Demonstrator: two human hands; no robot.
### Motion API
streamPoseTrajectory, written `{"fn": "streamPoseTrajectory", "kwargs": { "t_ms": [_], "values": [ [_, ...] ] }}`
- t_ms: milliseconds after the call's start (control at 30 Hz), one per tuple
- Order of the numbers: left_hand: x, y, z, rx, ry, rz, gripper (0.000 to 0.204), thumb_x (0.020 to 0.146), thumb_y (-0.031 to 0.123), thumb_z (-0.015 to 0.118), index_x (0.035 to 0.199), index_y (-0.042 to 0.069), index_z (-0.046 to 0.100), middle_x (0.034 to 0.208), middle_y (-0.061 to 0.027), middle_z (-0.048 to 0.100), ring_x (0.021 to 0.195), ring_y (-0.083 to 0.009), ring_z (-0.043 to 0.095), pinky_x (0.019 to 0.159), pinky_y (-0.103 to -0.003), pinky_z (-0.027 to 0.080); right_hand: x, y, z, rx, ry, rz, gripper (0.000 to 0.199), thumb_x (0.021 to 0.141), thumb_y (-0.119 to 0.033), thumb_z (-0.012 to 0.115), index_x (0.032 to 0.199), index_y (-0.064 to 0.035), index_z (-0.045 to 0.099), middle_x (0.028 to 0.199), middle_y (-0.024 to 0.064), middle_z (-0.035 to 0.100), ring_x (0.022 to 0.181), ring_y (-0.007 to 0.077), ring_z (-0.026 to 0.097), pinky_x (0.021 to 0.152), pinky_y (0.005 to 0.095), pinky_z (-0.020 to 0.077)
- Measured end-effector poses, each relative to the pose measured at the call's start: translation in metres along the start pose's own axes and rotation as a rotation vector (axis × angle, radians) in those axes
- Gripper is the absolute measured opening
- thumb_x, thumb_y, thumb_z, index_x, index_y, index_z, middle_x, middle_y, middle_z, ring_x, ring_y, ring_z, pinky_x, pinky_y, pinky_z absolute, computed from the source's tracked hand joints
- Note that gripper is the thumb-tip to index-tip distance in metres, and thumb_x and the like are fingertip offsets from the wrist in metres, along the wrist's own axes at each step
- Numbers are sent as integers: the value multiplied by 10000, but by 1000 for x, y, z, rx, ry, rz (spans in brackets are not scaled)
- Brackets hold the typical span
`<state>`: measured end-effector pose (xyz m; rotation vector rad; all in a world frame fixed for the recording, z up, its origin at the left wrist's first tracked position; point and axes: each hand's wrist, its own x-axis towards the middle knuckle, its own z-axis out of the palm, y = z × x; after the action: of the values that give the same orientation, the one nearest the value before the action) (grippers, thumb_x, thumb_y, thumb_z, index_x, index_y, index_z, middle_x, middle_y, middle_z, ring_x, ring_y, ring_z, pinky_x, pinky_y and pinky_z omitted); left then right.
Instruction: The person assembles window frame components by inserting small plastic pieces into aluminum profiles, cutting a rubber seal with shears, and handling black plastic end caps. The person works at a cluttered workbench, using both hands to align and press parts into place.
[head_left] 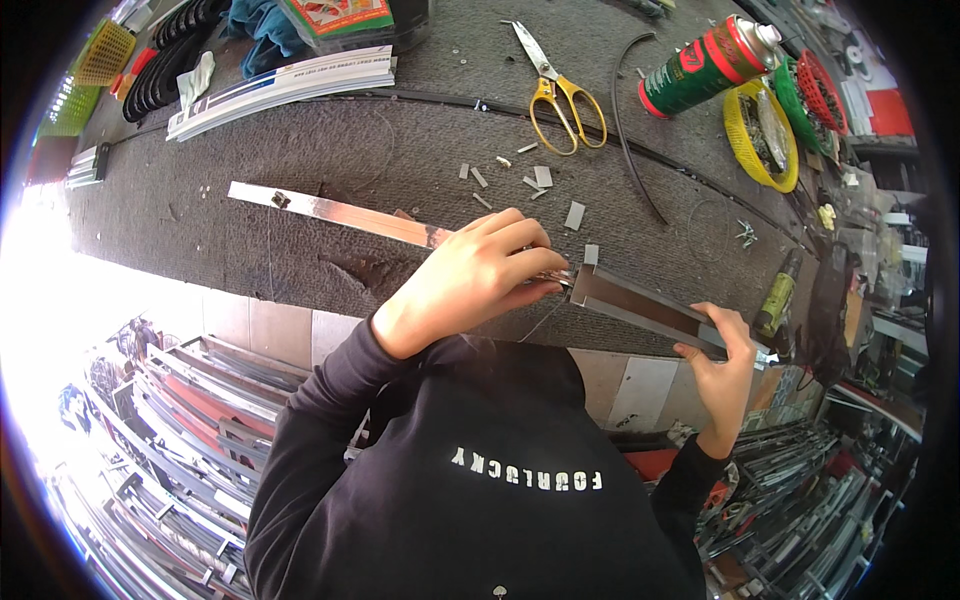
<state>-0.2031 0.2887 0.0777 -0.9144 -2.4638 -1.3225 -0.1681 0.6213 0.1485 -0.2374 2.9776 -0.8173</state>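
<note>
My left hand (490,265) is closed, fingers pinched down around a long shiny metal strip (370,221), which sticks out leftward over the bench. Thin metal shows at the fingertips, right beside the open end of a grey U-shaped metal channel (640,312). Whether strip and channel touch is hidden by the fingers. My right hand (725,360) grips the channel near its far right end, thumb on the near side and fingers over the other. The channel slants down to the right along the bench's near edge, hollow side up. A small dark piece (281,200) sits on the strip's left end.
Several small grey offcuts (543,177) lie beyond my hands. Farther back are yellow-handled scissors (560,100), a black curved tube (625,120), a green-red spray can (708,66) and a yellow basket (760,135). White strips (285,88) lie back left; metal profiles (190,430) fill racks below.
</note>
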Motion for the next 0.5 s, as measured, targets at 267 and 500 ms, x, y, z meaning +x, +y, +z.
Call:
{"fn": "streamPoseTrajectory", "kwargs": {
  "t_ms": [267,500],
  "values": [
    [-2,-3,-3,-24,-10,22,442,736,154,856,1147,50,731,952,-49,681,893,-253,653,801,-380,552,4,-2,2,-12,-13,2,499,631,-58,885,1101,-42,718,1039,102,720,994,308,618,913,399,453],
    [-5,-6,-7,-23,-65,2,600,718,147,846,1285,43,677,959,-63,679,908,-261,646,818,-402,546,9,-2,11,-12,-16,-67,497,629,-63,886,1097,-46,721,1037,99,719,1002,302,620,921,402,454]
  ]
}}
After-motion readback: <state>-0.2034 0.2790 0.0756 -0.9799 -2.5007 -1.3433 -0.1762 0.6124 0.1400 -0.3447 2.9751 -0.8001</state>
